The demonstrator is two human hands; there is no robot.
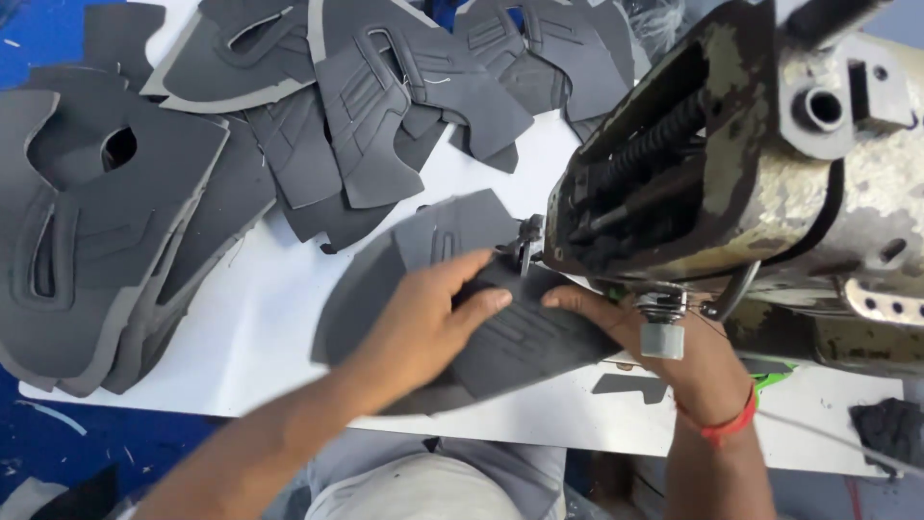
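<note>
Pressing grey shoe piece [500, 337], both hands [423, 323] partly hidden by sewing machine [770, 154].

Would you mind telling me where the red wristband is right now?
In the head view, the red wristband sits lower right on the right hand's wrist, just below the worn sewing machine and right of the grey cut piece under both hands.

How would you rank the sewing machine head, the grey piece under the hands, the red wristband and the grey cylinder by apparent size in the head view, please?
1. Sewing machine head, though nearest the camera.
2. Grey piece.
3. Red wristband and grey cylinder: too alike to rank.
</note>
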